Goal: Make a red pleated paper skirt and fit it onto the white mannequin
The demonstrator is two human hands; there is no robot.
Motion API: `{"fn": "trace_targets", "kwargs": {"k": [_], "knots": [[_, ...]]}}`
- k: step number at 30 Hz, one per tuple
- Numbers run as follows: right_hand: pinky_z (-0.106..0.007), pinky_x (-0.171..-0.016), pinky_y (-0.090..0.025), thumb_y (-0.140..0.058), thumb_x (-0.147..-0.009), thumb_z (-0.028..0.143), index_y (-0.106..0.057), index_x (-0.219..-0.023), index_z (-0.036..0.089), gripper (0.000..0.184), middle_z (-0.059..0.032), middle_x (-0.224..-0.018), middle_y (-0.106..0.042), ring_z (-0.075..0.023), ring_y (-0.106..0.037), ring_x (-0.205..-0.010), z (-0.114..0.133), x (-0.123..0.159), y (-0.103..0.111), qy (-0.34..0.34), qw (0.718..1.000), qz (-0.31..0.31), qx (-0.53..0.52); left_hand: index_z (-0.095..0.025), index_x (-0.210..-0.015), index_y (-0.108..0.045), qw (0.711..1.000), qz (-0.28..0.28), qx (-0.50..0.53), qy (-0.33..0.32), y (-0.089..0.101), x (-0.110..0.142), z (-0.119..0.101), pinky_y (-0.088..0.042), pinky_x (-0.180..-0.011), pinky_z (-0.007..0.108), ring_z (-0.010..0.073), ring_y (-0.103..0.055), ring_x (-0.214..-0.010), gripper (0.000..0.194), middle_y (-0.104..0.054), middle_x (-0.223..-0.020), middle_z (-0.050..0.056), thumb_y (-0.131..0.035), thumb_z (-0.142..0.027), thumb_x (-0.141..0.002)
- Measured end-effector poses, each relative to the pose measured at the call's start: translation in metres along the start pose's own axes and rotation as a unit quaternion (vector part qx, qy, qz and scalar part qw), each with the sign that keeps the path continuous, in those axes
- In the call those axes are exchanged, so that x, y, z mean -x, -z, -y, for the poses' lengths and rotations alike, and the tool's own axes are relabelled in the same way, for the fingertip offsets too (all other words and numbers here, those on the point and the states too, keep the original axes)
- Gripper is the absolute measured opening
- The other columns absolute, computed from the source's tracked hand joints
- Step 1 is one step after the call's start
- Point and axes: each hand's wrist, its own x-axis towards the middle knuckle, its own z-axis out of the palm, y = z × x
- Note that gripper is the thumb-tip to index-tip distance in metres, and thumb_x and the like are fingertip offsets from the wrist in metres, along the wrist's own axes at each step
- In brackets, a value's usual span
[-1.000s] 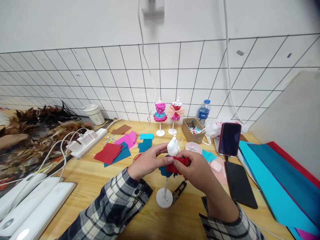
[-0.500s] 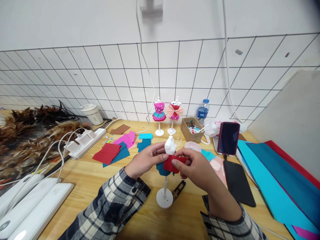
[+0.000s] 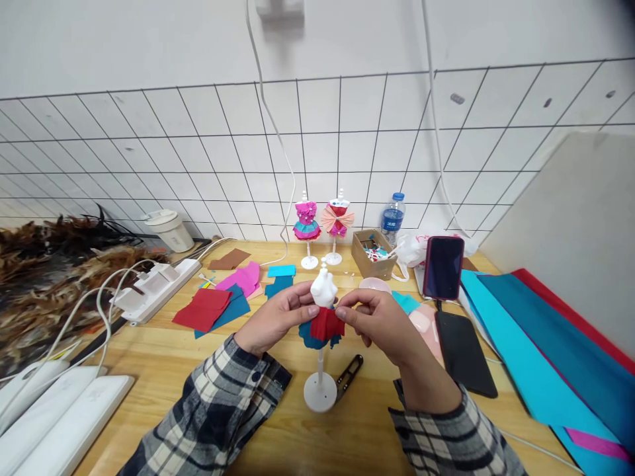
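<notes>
A small white mannequin (image 3: 324, 289) stands upright on a round white base (image 3: 320, 392) in front of me. Teal fabric (image 3: 311, 336) wraps its hips like a skirt, and a pleated piece of red fabric (image 3: 327, 324) lies over its front at the waist. My left hand (image 3: 280, 316) closes round the mannequin's left side, its thumb pressing the red fabric's upper left edge. With thumb and forefinger my right hand (image 3: 374, 320) pinches the red fabric's upper right corner. Black thread snips (image 3: 350, 375) lie beside the base.
Behind stand two dressed mannequins (image 3: 307, 228), a cardboard box (image 3: 373, 254) and a water bottle (image 3: 393, 218). Red fabric squares (image 3: 202, 309) and a power strip (image 3: 153, 291) lie left. On the right are a propped phone (image 3: 443, 268), a black power bank (image 3: 465, 354) and large coloured sheets (image 3: 540, 344).
The red fabric now hangs down flatter against the mannequin's front, where before it stuck out to the right. My right hand has moved in closer to the waist. The view has shifted slightly.
</notes>
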Motion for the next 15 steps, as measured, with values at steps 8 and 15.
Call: {"fn": "trace_targets", "kwargs": {"k": [8, 15], "knots": [[-0.017, -0.037, -0.042, -0.077, -0.071, 0.036, -0.064, -0.084, 0.018, 0.026, 0.0034, -0.067, -0.061, -0.0058, -0.05, -0.046, -0.0032, -0.0038, 0.0021, 0.015, 1.0, -0.006, -0.018, -0.021, -0.133, -0.057, 1.0, 0.006, -0.003, 0.001, 0.0003, -0.0004, 0.0005, -0.043, -0.1, 0.032, 0.0246, -0.058, -0.122, 0.053, -0.065, -0.128, 0.011, -0.073, -0.028, -0.083], [-0.019, -0.043, -0.048, -0.078, -0.069, 0.036, -0.065, -0.085, 0.017, 0.027, 0.003, -0.062, -0.062, -0.0089, -0.057, -0.05, 0.0016, -0.0002, 0.0001, 0.005, 0.999, 0.023, -0.04, -0.018, -0.128, -0.061, 0.999, 0.036, 0.016, -0.008, -0.0029, 0.0014, -0.0017, -0.044, -0.094, 0.031, 0.0251, -0.062, -0.115, 0.047, -0.067, -0.124, 0.011, -0.072, -0.028, -0.083]]}}
